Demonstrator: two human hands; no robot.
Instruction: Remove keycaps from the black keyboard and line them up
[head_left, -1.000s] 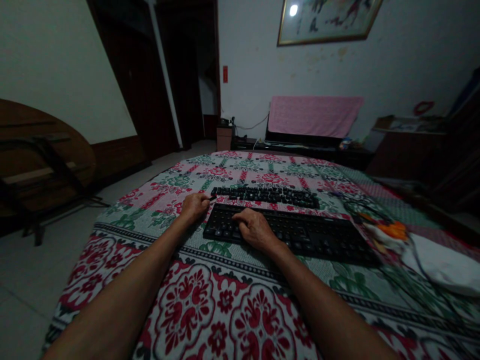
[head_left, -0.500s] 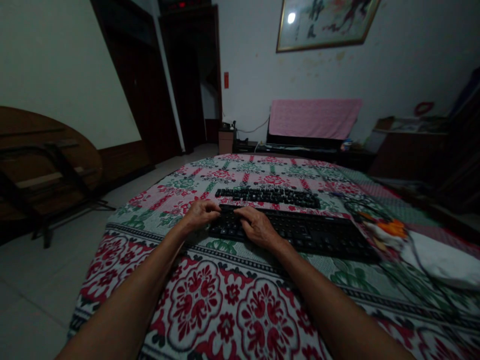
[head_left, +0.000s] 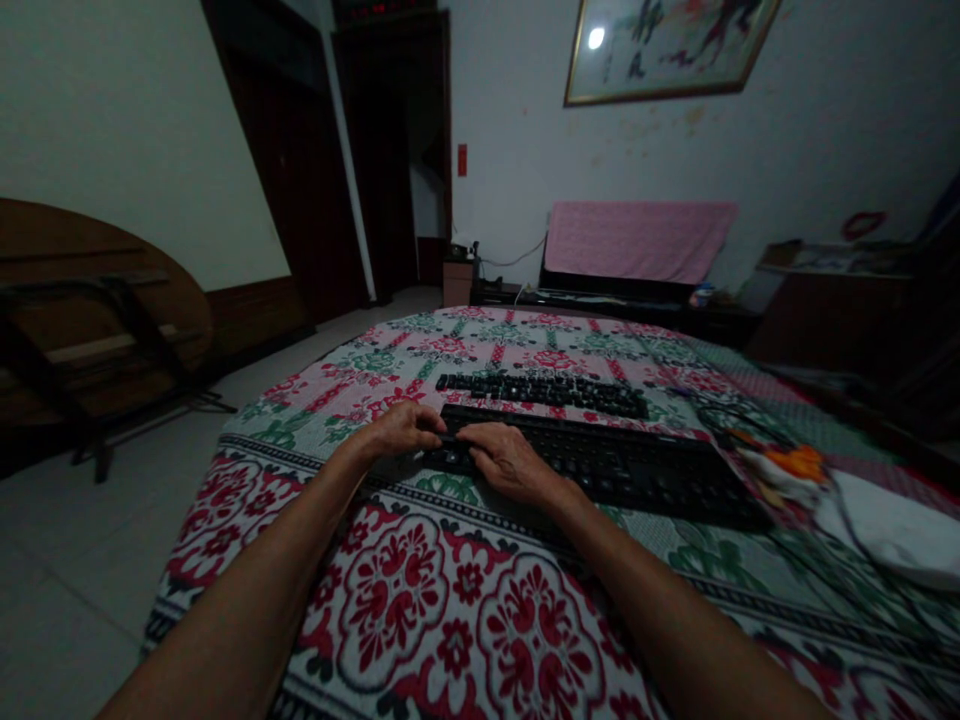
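A black computer keyboard (head_left: 660, 475) lies on the patterned tablecloth. Over its left end, my left hand (head_left: 409, 428) has its fingers bent and drawn together, the tips at the keys. My right hand (head_left: 514, 462) rests on the keyboard just beside it, fingers curled, with its tips almost meeting the left ones. Anything small between the fingertips is too dark to make out. Behind the keyboard, loose black keycaps (head_left: 547, 390) are laid out in rows. Part of the keyboard's left side is covered by my right hand.
To the right lie an orange item (head_left: 796, 462), dark cables (head_left: 847, 510) and a white object (head_left: 889, 525) on the tablecloth (head_left: 465, 590). A folded round table (head_left: 97, 270) leans at the left wall. A pink cloth (head_left: 637, 240) hangs at the back.
My left hand's fingertips have come farther onto the keyboard's left end. My right fingertips have shifted left toward them. The view has turned slightly left.
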